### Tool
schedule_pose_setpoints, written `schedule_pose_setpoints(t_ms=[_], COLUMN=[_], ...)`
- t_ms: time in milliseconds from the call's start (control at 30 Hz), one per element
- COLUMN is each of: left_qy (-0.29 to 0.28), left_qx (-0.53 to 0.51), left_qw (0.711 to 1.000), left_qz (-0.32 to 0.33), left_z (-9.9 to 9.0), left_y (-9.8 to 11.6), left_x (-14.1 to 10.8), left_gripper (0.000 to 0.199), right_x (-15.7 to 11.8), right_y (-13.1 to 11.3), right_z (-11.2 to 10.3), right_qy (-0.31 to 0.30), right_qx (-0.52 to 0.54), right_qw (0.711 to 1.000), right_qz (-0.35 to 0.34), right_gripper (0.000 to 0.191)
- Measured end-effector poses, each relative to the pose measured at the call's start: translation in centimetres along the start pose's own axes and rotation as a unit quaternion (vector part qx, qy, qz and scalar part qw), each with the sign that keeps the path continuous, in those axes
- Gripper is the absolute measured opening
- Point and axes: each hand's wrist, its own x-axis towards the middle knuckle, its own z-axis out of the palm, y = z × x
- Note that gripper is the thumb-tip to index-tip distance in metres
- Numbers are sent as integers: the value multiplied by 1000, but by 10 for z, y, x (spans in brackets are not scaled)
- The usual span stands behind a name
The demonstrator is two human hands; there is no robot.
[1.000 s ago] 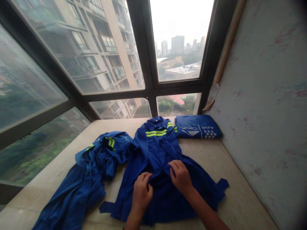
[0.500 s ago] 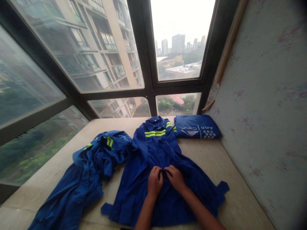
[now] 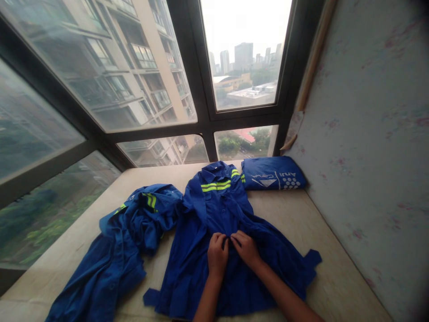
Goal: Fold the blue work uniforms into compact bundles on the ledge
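A blue work jacket (image 3: 214,208) with yellow-green reflective stripes lies spread on the pale ledge, its collar toward the window. My left hand (image 3: 217,254) and my right hand (image 3: 245,248) meet at its front placket, below the chest. Both sets of fingers are closed in a pinch on the jacket's front edge. Whether a button sits between the fingertips is hidden. The jacket's hem spreads out under my forearms, with a tab sticking out at either side.
A second blue jacket (image 3: 127,241) lies crumpled to the left. At the back right is a folded blue garment (image 3: 273,173) with white printing. Windows with a dark frame (image 3: 209,127) close off the back and left; a flowered wall (image 3: 362,156) bounds the right of the ledge (image 3: 331,273).
The view has shifted slightly. Both hands stay at the same place on the jacket's front, with their fingers still pinched.
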Motion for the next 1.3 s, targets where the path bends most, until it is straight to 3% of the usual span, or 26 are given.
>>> schedule_pose_setpoints(t_ms=[167, 467, 767, 933, 1067, 1200, 1300], left_qy=[-28, -52, -41, -34, -18, -4, -21], left_qx=[-4, -4, -3, -16, -2, 40, 76], left_qw=[999, 998, 999, 999, 1000, 999, 997], left_qz=[19, 24, 32, 35, 23, -6, -16], left_z=[-2, -4, -3, -10, -31, -66, -85], left_y=[-1, -1, -4, -3, -12, -29, -28], left_x=[1, 5, 3, 0, -4, -9, -8], left_gripper=[29, 28, 29, 29, 31, 33, 30], right_x=[0, 7, 16, 24, 13, -5, -5], right_y=[-4, -10, -10, -6, 5, 27, 24], right_z=[1, 10, 15, 15, -3, -42, -66], right_qy=[-29, -32, 19, 55, 77, 122, 128], right_qx=[-39, -125, -114, -87, -45, -38, -88], right_qw=[999, 990, 988, 989, 993, 986, 980], right_qz=[-15, 50, 100, 106, 79, 108, 127], right_gripper=[32, 35, 30, 36, 39, 42, 37])
